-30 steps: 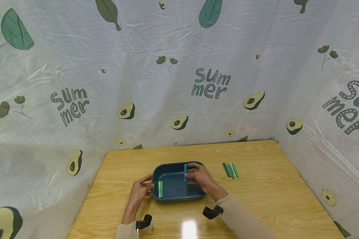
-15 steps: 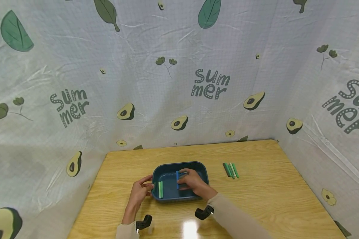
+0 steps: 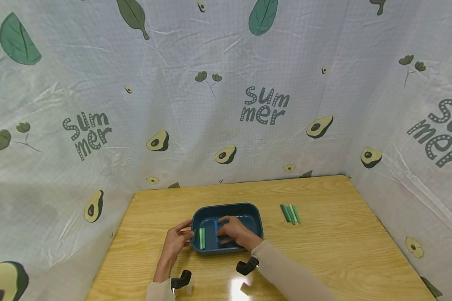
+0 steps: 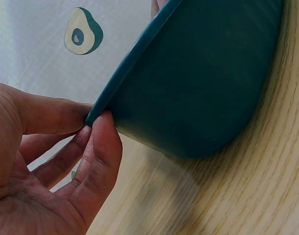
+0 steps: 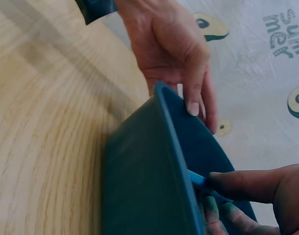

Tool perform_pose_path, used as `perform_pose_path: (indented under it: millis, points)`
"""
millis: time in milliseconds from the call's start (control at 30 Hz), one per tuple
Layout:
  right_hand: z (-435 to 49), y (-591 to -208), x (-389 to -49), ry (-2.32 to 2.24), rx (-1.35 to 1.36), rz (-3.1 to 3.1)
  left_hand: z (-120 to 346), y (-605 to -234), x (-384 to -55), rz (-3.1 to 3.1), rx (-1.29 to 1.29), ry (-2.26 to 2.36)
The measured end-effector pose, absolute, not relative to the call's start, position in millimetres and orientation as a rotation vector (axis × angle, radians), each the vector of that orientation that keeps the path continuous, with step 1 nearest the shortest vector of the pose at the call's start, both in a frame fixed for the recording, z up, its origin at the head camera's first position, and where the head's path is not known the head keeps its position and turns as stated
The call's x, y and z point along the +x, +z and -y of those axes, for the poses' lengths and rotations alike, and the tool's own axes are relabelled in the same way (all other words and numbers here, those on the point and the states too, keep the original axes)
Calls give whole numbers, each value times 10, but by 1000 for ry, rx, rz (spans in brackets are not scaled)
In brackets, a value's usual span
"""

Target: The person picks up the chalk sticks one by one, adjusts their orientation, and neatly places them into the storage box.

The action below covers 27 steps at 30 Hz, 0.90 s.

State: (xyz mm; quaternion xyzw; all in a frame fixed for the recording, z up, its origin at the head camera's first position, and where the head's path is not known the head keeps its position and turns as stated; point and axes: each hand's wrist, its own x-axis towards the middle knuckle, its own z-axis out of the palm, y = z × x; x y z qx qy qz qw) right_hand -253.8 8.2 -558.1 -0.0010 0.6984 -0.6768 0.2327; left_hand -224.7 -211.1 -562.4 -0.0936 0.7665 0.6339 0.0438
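A dark teal rectangular tub (image 3: 245,212) with rounded corners stands on the table. My left hand (image 3: 175,241) grips its left rim; in the left wrist view, thumb and fingers pinch the tub's edge (image 4: 132,54). Inside, two light green sticks (image 3: 201,238) lie side by side near the left wall. My right hand (image 3: 236,230) reaches into the tub and holds a slim blue stick (image 3: 216,229) between thumb and fingers, right of the green pair and roughly parallel to it. In the right wrist view the tub's wall partly hides the blue stick (image 5: 196,178).
Right of the tub, several dark and light green sticks (image 3: 291,214) lie in a row on the wooden table (image 3: 324,246). A white printed sheet (image 3: 196,104) surrounds the table at the back and sides.
My right hand has moved left and nearer inside the tub, carrying the blue stick closer to the green pair. The left hand and tub have stayed in place.
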Motion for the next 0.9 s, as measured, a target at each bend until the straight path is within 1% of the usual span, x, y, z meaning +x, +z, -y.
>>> perform_pose_path:
  millis: [400, 900]
  points:
    - [68, -5650, -2559, -1796, 56, -1995, 2114, -5628, -2248, -2354, -263, 1938]
    - [148, -5688, -2545, -1746, 64, -2078, 2107, -5631, -2239, -2362, -250, 1942]
